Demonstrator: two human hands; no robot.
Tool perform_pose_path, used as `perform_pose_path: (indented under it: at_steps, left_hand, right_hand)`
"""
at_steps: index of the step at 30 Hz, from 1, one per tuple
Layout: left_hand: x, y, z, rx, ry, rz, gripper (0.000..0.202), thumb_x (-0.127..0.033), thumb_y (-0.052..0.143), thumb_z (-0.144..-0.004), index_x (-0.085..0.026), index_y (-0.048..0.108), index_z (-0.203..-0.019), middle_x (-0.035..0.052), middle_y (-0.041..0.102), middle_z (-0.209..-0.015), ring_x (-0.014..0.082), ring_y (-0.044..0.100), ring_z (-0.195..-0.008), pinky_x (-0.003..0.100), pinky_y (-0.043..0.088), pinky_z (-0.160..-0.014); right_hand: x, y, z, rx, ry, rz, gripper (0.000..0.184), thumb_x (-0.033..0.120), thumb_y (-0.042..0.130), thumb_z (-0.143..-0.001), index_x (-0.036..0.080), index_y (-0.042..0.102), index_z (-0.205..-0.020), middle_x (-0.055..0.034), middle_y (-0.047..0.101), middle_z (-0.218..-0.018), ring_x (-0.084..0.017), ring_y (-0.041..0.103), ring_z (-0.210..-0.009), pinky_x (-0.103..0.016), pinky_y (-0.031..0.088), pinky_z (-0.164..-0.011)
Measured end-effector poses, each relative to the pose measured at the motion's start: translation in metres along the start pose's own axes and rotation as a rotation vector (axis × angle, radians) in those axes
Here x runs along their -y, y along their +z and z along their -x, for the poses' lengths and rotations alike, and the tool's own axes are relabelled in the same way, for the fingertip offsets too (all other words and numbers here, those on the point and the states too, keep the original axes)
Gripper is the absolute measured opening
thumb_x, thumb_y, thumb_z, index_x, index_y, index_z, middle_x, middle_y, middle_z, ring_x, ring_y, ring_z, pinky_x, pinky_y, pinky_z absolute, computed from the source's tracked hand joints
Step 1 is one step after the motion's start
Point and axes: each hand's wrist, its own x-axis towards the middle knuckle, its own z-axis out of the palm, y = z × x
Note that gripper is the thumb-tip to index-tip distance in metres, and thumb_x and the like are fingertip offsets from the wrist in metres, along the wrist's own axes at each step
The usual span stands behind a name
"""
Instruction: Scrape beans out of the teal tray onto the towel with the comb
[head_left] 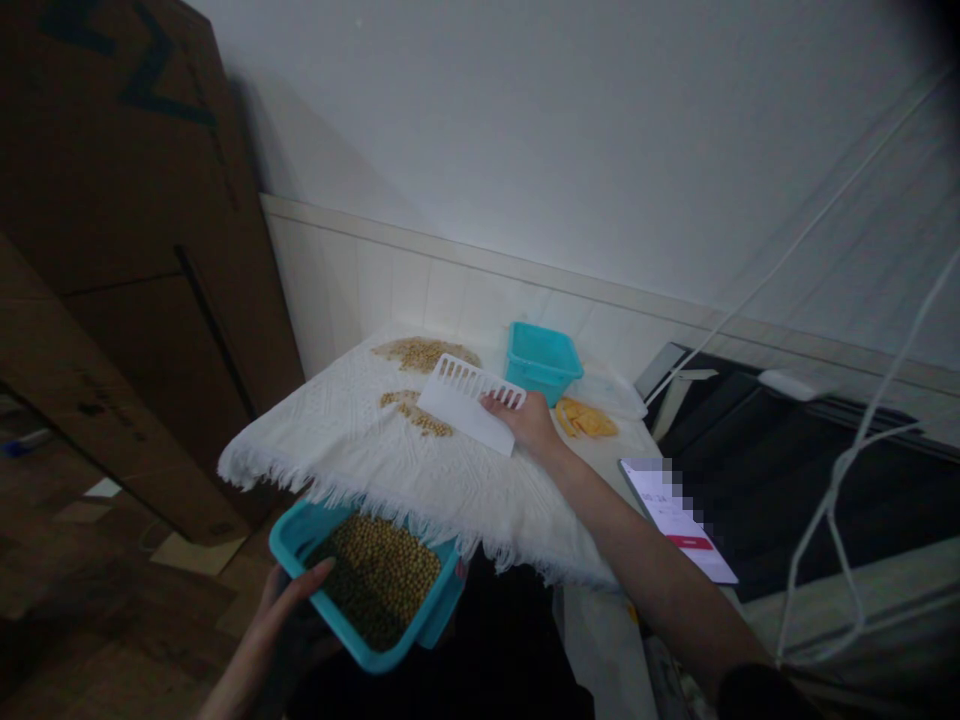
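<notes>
My left hand (300,595) grips the near left rim of a turquoise plastic container (360,650), held below the table's front edge. Inside it lie yellow soybeans (401,565) beside small dark green beans (364,610). With its thumb on top, my right hand (529,420) holds a white plastic scraper (469,415) with a row of slots along its far side. The scraper is over the fringed white cloth (322,430). Close to its left edge lies a small scatter of soybeans (416,412). Behind that sits a larger pile of soybeans (427,353).
A second turquoise container (544,360) stands at the back of the table near the wall. Next to it are a clear lid (615,390) and a folded yellow cloth (589,418). A phone (682,520) lies at right, near white cables (832,490). Tall cardboard boxes (127,280) stand at left.
</notes>
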Motion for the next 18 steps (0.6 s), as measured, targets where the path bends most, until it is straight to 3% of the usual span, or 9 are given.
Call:
perform_pose_path:
  at_steps: [3,7,16,18]
  left_hand:
    - [-0.002,0.004,0.005,-0.045,0.028,-0.056,0.084,-0.037,0.100,-0.078,-0.034,0.060,-0.152,0.0118,0.085,-0.126,0.0399,0.088,-0.107,0.052,0.076,-0.084]
    - [-0.004,0.006,0.011,-0.018,0.027,-0.043,0.086,-0.037,0.101,-0.077,-0.034,0.061,-0.153,0.0118,0.086,-0.125,0.0413,0.087,-0.113,0.054,0.074,-0.089]
    - [-0.001,0.003,0.015,0.024,0.048,-0.062,0.082,-0.050,0.099,-0.080,-0.036,0.062,-0.151,0.0118,0.081,-0.139,0.0410,0.084,-0.120,0.052,0.073,-0.093]
    - [-0.001,0.002,0.011,0.027,0.033,-0.042,0.089,-0.044,0.103,-0.074,-0.034,0.060,-0.152,0.0134,0.082,-0.135,0.0434,0.085,-0.118,0.055,0.073,-0.092]
  right_hand:
    - [0.001,0.000,0.003,0.026,0.010,0.009,0.062,0.073,0.101,-0.057,0.018,0.084,-0.081,-0.0134,0.088,-0.089,-0.030,0.081,-0.081,-0.037,0.062,-0.067]
    - [0.002,-0.001,0.004,0.026,-0.007,0.025,0.059,0.071,0.100,-0.061,0.018,0.083,-0.080,-0.0147,0.087,-0.089,-0.031,0.081,-0.082,-0.037,0.062,-0.067]
    - [0.001,0.000,0.004,0.040,-0.006,0.050,0.062,0.076,0.099,-0.059,0.020,0.083,-0.077,-0.0117,0.085,-0.082,-0.030,0.078,-0.076,-0.037,0.057,-0.063]
    - [0.003,0.001,0.005,0.039,0.015,0.023,0.063,0.076,0.100,-0.057,0.019,0.084,-0.079,-0.0121,0.086,-0.084,-0.030,0.078,-0.077,-0.037,0.058,-0.064]
